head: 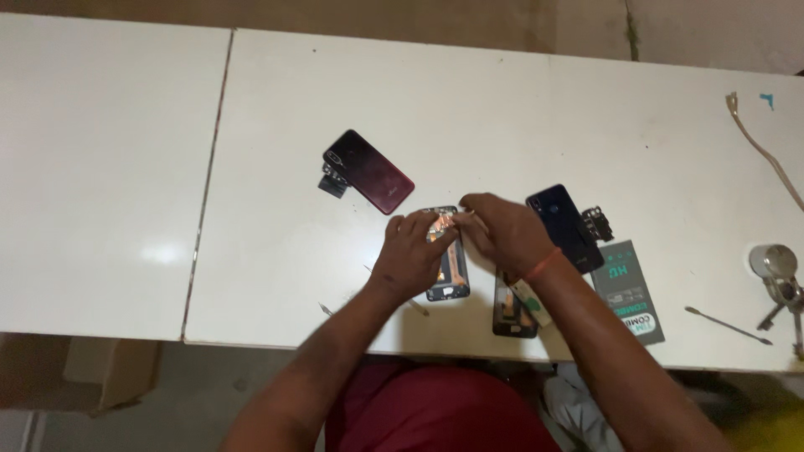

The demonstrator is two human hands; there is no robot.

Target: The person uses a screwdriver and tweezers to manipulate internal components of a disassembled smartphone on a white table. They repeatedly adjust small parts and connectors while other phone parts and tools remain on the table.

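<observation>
- left hand [414, 251] is lying over the opened phone [445, 266], fingers curled down onto its upper part, pinning it to the table
- right hand [507, 230] comes in from the other side, fingertips pinched narrow on some small pale bit at the phone's top edge, can't make out what that bit is, too small
- the opened phone sits face down with its back off, insides showing, on the white table [502, 117] near the front edge, pretty much dead centre between the two hands
- a second opened phone [512, 305] lies just right of it, half under the right forearm
- dark red back cover [370, 171] is up and to the left, with a small black part [334, 182] touching its corner
- dark blue back cover [566, 228] is just right of the right hand, another small black part [598, 223] beside it
- grey-green box [628, 293] lies right of that wrist
- thin metal pry tool [727, 326] further right, near a round magnifier [772, 261] at the edge
</observation>
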